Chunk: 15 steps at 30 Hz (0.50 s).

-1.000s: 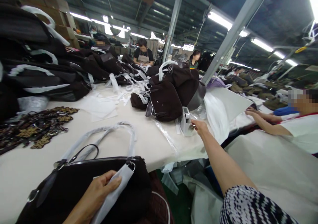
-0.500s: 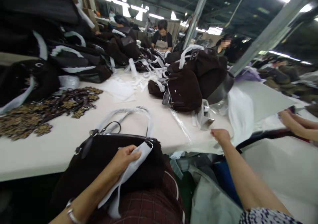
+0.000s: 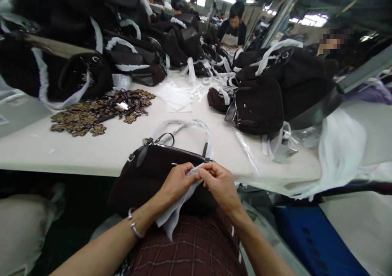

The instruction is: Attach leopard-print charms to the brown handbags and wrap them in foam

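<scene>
A dark brown handbag [image 3: 147,182] leans against the table edge and my lap, its two handles [image 3: 183,124] wrapped in pale film standing up over the table. With thumb and fingers, my left hand [image 3: 177,182] pinches a strip of white wrapping sheet [image 3: 173,212] that hangs down the bag's front. My right hand [image 3: 219,182] is closed at the upper end of that sheet, by the bag's right handle ring, fingertips touching close to the left ones. Whether something small sits between the right fingertips is hidden.
Flower-shaped charms [image 3: 82,119] lie heaped on the white table [image 3: 92,155] at left. Brown bags [image 3: 260,104] stand at right and pile up behind at left. White sheets [image 3: 176,96] lie mid-table; white strips [image 3: 341,153] hang over the right edge. A person [image 3: 232,27] works across.
My right hand has come from the table's right side to the bag's right handle, meeting my left hand, which still holds the white sheet. The view has shifted to the right and down.
</scene>
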Each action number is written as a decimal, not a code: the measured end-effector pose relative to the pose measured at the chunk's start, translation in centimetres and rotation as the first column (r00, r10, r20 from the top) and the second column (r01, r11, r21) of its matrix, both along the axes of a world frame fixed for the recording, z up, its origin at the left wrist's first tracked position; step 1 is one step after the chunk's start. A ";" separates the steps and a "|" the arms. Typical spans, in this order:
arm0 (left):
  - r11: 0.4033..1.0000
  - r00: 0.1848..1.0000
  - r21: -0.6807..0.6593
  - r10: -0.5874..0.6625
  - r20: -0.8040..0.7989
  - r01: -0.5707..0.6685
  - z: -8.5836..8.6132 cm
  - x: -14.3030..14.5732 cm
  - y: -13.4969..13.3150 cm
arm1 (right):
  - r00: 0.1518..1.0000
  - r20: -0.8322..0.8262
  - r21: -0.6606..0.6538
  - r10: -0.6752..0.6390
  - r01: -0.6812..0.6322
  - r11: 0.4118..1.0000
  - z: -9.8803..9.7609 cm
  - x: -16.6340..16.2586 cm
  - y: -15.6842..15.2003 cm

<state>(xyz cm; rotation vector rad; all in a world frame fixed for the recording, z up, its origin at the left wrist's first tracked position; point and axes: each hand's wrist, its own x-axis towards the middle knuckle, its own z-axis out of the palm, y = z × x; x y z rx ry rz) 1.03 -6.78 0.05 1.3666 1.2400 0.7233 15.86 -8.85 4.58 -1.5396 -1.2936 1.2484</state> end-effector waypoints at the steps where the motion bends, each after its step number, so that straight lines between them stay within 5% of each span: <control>1: 1.000 0.999 0.028 0.012 -0.031 -0.011 0.1 0.0 -0.1 | 1.000 0.022 -0.006 -0.016 0.016 1.000 -0.5 -0.3 0.2; 8: 0.988 0.967 0.151 0.040 -0.250 -0.002 0.8 -0.2 -0.6 | 0.990 0.140 -0.074 0.006 0.005 0.997 -2.2 0.8 1.3; 15: 0.985 0.976 0.171 0.032 -0.214 0.006 0.9 -0.3 -0.5 | 0.954 0.297 -0.065 -0.025 0.047 0.997 -1.6 0.2 1.2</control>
